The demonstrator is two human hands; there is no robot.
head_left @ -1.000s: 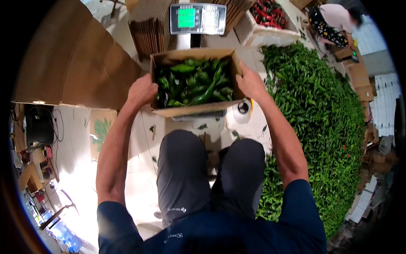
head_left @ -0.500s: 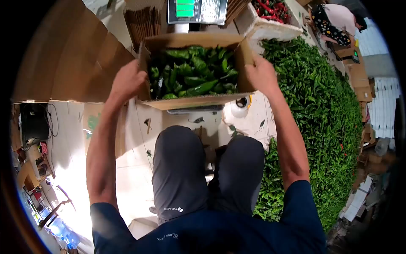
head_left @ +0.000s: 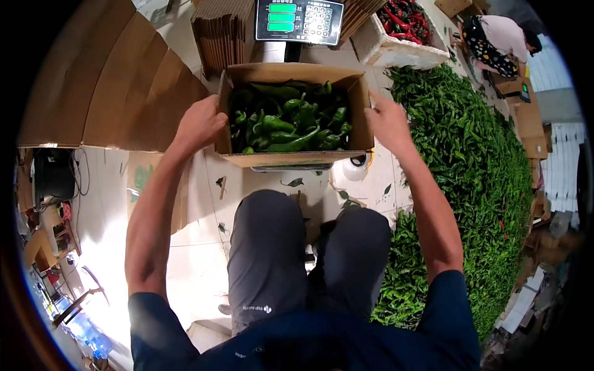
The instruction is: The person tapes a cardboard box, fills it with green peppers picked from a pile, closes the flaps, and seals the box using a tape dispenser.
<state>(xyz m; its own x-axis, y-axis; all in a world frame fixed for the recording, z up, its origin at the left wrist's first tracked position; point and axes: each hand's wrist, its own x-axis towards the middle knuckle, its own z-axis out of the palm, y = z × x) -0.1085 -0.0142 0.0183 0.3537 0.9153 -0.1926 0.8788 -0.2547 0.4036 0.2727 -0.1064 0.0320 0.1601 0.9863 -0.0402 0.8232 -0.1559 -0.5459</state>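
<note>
An open cardboard box (head_left: pixel 297 159) filled with green peppers (head_left: pixel 278 127) is in front of my knees, over the platform of a digital scale (head_left: pixel 299 21). My left hand (head_left: pixel 201 123) is closed on the box's left side wall. On the opposite side, my right hand (head_left: pixel 388 122) grips the right wall, its index finger partly straight along the outside. Fingertips of both hands are partly hidden against the cardboard. The scale's green display is lit behind the box; its platform is mostly covered.
A large heap of green peppers (head_left: pixel 470 179) spreads along my right. A white foam box (head_left: pixel 402 51) of red peppers stands behind it. Folded cardboard (head_left: pixel 219 34) is stacked at the back left. A white round container (head_left: pixel 356 168) sits by the scale. Another person (head_left: pixel 498 40) bends over at far right.
The peppers in the box lie in a different arrangement and look more settled. My right index finger has straightened somewhat. The whole view has shifted slightly, with both hands still at the box's sides.
</note>
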